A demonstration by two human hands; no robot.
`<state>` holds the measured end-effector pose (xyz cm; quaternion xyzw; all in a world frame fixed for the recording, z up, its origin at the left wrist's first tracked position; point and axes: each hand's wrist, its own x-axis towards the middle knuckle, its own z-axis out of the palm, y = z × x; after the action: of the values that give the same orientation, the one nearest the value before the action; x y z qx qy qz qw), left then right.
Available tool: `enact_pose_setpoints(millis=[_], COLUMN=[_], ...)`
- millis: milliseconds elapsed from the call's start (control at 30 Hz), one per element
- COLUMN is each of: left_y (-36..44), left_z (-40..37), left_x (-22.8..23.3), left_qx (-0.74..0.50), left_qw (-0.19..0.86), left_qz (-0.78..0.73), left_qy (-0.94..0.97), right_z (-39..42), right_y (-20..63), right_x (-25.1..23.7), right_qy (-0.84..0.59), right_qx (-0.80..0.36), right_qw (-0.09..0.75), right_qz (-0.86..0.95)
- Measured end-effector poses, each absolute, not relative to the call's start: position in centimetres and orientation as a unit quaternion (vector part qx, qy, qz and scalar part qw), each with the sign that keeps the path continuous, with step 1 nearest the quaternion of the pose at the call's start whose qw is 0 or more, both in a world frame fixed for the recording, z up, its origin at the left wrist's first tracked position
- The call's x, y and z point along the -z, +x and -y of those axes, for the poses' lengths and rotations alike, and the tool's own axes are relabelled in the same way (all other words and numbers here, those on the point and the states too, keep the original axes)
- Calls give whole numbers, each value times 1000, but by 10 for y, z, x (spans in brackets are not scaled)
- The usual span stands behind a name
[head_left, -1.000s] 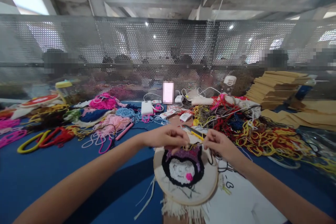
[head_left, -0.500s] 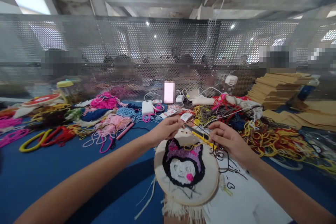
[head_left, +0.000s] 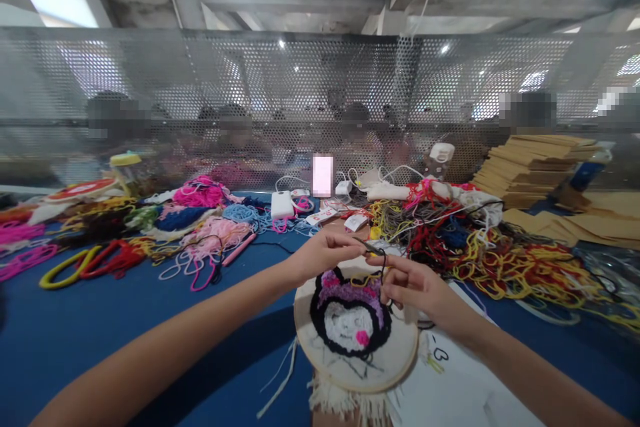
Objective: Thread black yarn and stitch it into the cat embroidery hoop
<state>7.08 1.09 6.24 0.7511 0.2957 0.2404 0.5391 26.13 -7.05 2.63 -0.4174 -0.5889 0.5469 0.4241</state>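
A round embroidery hoop (head_left: 356, 373) lies in front of me on the blue table, stitched with a black, purple and white cartoon face with a pink spot. Just above its top edge my left hand (head_left: 323, 253) pinches a thin needle-like tool (head_left: 369, 245). Beside it, my right hand (head_left: 413, 287) pinches a strand of black yarn (head_left: 383, 265) that loops up to the tool's tip. Both hands hover over the upper part of the hoop, close together.
Heaps of coloured yarn (head_left: 480, 247) cover the table's right and back left. White chargers and cables (head_left: 281, 203) lie at the back centre. Stacked cardboard sheets (head_left: 530, 160) stand at the far right. A perforated metal screen (head_left: 320, 93) closes the back, with people behind it.
My right hand has moved left and down toward the hoop's top, now with black yarn at the tool's tip. My left hand has stayed above the hoop's top edge, shifting slightly.
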Motion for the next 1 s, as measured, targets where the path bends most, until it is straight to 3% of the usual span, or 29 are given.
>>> enact_pose_setpoints(millis=[167, 367, 667, 1000], left_y=[70, 74, 75, 72], left_z=[-16, -14, -6, -7], left_x=[-55, -45, -56, -67], left_qx=[-235, -262, -284, -303], left_qw=[451, 397, 583, 527], left_qz=[-271, -279, -291, -294], left_qy=[818, 834, 703, 738], right_z=[68, 68, 73, 73], right_y=[265, 266, 257, 251], right_x=[-31, -31, -24, -19], right_qy=[-443, -416, -419, -450], right_qx=[-508, -530, -545, -505], right_qw=[468, 463, 448, 390], right_qz=[571, 576, 571, 625])
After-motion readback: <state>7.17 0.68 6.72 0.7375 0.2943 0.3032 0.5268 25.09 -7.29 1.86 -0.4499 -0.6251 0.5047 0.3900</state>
